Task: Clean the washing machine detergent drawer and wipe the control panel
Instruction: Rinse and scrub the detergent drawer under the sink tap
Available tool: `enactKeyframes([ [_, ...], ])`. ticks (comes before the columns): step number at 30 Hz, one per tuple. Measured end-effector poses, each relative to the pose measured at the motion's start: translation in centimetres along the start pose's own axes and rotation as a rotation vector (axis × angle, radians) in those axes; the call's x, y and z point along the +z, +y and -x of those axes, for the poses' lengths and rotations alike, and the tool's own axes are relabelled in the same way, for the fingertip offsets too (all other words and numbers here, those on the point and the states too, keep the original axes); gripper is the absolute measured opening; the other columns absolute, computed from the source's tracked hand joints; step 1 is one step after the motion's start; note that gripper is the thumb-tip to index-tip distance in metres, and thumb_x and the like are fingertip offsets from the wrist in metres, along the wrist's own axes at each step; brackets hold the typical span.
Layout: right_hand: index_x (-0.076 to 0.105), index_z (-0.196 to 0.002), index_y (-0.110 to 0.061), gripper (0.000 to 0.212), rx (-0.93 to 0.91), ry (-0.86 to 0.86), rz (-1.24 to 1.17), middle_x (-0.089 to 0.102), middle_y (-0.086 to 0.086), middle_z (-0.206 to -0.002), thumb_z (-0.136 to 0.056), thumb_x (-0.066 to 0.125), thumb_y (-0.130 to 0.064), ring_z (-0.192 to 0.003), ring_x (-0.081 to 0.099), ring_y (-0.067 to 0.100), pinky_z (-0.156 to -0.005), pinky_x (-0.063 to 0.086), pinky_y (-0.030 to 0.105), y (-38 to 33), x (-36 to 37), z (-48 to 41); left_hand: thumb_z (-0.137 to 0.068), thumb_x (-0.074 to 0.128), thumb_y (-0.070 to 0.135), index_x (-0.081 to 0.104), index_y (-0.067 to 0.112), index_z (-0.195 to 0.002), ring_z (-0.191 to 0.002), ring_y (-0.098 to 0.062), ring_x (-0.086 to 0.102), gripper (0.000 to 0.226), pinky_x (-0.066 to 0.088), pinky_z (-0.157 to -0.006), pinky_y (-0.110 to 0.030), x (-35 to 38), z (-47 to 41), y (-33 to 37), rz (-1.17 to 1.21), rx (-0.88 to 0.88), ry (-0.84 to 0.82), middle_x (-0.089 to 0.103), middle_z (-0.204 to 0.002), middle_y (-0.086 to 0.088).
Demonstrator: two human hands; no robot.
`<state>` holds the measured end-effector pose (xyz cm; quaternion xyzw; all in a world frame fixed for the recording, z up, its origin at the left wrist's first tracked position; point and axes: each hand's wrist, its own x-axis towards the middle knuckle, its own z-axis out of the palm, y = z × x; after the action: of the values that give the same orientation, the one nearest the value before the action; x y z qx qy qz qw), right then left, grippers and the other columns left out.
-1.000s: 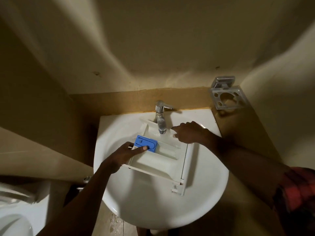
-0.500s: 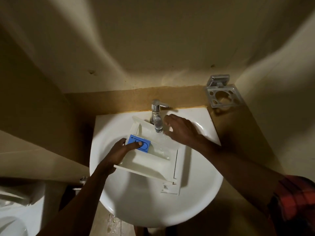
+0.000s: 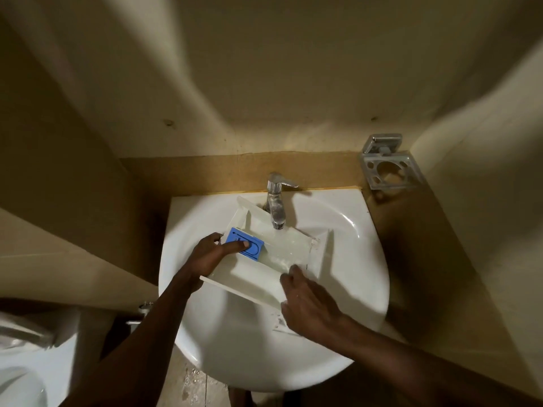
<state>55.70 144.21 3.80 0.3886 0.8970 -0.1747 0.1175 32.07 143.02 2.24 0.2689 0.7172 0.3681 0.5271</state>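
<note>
The drawer (image 3: 258,274) slants under the tap (image 3: 276,207). My left hand (image 3: 205,257) grips its left side; my right hand (image 3: 308,306) is at its near corner, hold too blurred to tell.

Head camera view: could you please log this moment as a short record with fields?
Place: white sink, chrome faucet at its back
Work item: detergent drawer, lying tilted in the basin under the spout
Insert: blue siphon cap, seated in the drawer's left compartment
Left hand: grips the drawer's left edge, thumb pressing the cap
Right hand: at the drawer's near right corner, blurred, grip unclear
Water: wet sheen in the middle compartment
Nearby: metal toothbrush holder on the right wall
</note>
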Motion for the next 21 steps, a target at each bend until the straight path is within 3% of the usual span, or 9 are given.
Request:
enactKeyframes([
  [2,0.051,-0.114,-0.011,0.026,-0.045,-0.108,-0.027,0.054,0.009,-0.121,-0.088,0.05,-0.014,-0.11,0.056,0.033,-0.086,0.044,0.036,0.0,-0.3,-0.6,-0.062,0.08,0.051,0.071,0.023,-0.101,-0.087,-0.023,0.072,0.049,0.056,-0.07,-0.031,0.1,0.0,0.3,-0.007,0.0,-0.012,0.076,-0.096,-0.002],
  [5,0.066,-0.107,-0.02,0.026,-0.038,-0.237,-0.171,0.064,0.005,-0.116,-0.089,0.047,-0.017,-0.107,0.059,0.023,-0.091,0.048,0.032,1.4,-1.9,-2.3,-0.077,0.078,0.046,0.062,0.029,-0.095,-0.092,-0.023,0.069,0.029,0.055,-0.075,-0.033,0.1,0.0,0.5,-0.039,-0.024,-0.025,0.071,-0.1,0.0],
  [7,0.07,-0.098,-0.015,0.025,-0.023,-0.334,-0.172,0.069,0.006,-0.107,-0.086,0.048,-0.013,-0.095,0.063,0.02,-0.087,0.051,0.029,2.7,-2.7,-3.7,-0.073,0.079,0.051,0.064,0.027,-0.102,-0.093,-0.022,0.07,0.04,0.056,-0.076,-0.033,-0.3,0.1,0.5,-0.051,-0.041,-0.067,0.072,-0.104,0.0],
  [10,0.063,-0.088,-0.008,0.017,0.086,-0.147,-0.126,0.065,0.014,-0.103,-0.079,0.048,-0.004,-0.096,0.064,0.03,-0.081,0.051,0.029,5.0,-4.2,-6.4,-0.055,0.08,0.067,0.061,0.024,-0.123,-0.097,-0.021,0.071,0.082,0.057,-0.078,-0.033,-0.8,0.0,0.3,-0.076,-0.052,-0.107,0.072,-0.114,0.0],
  [12,0.059,-0.1,-0.013,0.022,0.165,0.05,-0.182,0.058,0.008,-0.111,-0.081,0.05,-0.006,-0.103,0.058,0.028,-0.085,0.049,0.032,6.0,-4.7,-7.5,-0.051,0.08,0.071,0.057,0.024,-0.131,-0.101,-0.022,0.069,0.096,0.057,-0.084,-0.036,-1.0,-0.2,0.0,-0.068,-0.055,-0.103,0.069,-0.12,-0.001],
  [14,0.056,-0.111,-0.013,0.028,0.171,0.062,-0.137,0.056,0.009,-0.118,-0.084,0.05,-0.008,-0.11,0.054,0.029,-0.092,0.045,0.033,5.1,-4.4,-7.8,-0.058,0.081,0.065,0.06,0.026,-0.125,-0.1,-0.022,0.069,0.081,0.057,-0.085,-0.037,-0.6,0.0,0.1,-0.04,-0.04,-0.101,0.07,-0.117,-0.001],
  [17,0.059,-0.116,-0.013,0.035,0.144,-0.059,-0.034,0.057,0.011,-0.121,-0.082,0.05,-0.01,-0.117,0.05,0.033,-0.102,0.039,0.04,2.9,-3.0,-7.7,-0.073,0.078,0.051,0.062,0.025,-0.117,-0.097,-0.022,0.069,0.054,0.055,-0.076,-0.031,-0.2,0.7,0.4,-0.022,-0.024,-0.099,0.072,-0.11,-0.002],
  [19,0.062,-0.116,-0.019,0.037,0.168,-0.065,-0.142,0.057,0.008,-0.125,-0.083,0.048,-0.01,-0.119,0.051,0.028,-0.104,0.039,0.039,2.6,-3.4,-8.1,-0.072,0.078,0.051,0.063,0.024,-0.117,-0.096,-0.022,0.069,0.054,0.055,-0.074,-0.03,-0.4,0.8,0.4,-0.022,-0.013,-0.106,0.072,-0.108,-0.001],
  [21,0.068,-0.113,-0.024,0.038,0.195,0.02,-0.37,0.06,0.003,-0.127,-0.087,0.046,-0.007,-0.113,0.056,0.02,-0.097,0.044,0.028,3.1,-4.2,-8.7,-0.077,0.077,0.048,0.064,0.024,-0.118,-0.095,-0.024,0.071,0.049,0.056,-0.075,-0.031,-0.4,0.6,0.3,-0.01,-0.013,-0.127,0.074,-0.107,-0.001],
])
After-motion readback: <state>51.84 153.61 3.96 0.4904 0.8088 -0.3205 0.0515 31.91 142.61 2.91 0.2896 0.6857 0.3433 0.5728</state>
